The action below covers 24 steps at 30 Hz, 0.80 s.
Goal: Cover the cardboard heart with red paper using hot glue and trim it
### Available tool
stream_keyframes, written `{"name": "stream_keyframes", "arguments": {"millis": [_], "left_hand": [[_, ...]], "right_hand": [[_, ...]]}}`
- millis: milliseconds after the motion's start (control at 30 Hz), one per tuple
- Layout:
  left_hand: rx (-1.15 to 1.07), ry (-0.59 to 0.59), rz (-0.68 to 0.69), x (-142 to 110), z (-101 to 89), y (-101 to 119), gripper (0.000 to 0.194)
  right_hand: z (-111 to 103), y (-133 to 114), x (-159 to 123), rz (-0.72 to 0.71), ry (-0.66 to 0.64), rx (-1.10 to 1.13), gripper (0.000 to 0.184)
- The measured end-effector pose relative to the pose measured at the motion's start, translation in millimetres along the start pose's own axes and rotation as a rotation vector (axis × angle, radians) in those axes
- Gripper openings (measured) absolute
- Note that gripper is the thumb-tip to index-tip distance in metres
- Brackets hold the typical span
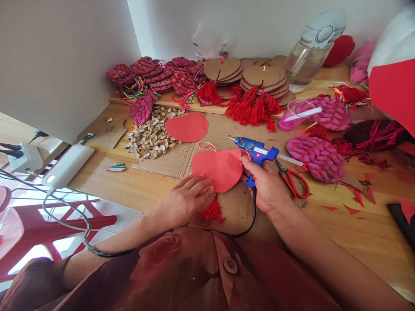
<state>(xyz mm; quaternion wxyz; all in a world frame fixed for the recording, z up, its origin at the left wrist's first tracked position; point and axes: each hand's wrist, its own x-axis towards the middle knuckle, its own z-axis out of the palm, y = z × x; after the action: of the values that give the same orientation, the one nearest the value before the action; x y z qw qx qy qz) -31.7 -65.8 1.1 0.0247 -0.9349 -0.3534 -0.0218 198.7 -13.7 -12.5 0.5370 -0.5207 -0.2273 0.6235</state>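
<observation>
My left hand [186, 198] lies flat with its fingers stretched over the lower left edge of a red paper disc [218, 168]. An orange cord loop [207, 146] sticks out above that disc, and a red tassel [213, 211] hangs out below it. In my right hand [267, 185] is a blue hot glue gun [259, 151], its red light on and its nozzle pointing left, above the disc's right side. A clear glue stick [290, 160] protrudes from the gun's back. Another red paper piece [188, 127] lies farther back on the cardboard sheet [215, 125].
Red-handled scissors [300, 185] and a pink braided yarn piece [316, 159] lie to the right. Behind are peanut shells [152, 138], stacked cardboard discs [264, 75], a pink cup [292, 121] and a water bottle [311, 52]. The gun's black cord [253, 216] runs past my front.
</observation>
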Motion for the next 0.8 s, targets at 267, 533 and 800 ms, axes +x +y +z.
{"name": "stream_keyframes", "arguments": {"millis": [267,533,800], "left_hand": [[-0.044,-0.045,-0.032,2.7,-1.5,-0.3,0.040],[0.021,-0.105,-0.077,13.3,-7.4,10.7,0.036],[-0.072,-0.007,-0.055,4.9,-0.7,3.7,0.038]], "right_hand": [[4.2,-3.4,-3.8,0.018,0.017,0.043,0.045],[2.1,-1.1,-2.3,0.012,0.029,0.046,0.043],[2.2,-0.9,-2.9,0.004,0.002,0.056,0.041]]}}
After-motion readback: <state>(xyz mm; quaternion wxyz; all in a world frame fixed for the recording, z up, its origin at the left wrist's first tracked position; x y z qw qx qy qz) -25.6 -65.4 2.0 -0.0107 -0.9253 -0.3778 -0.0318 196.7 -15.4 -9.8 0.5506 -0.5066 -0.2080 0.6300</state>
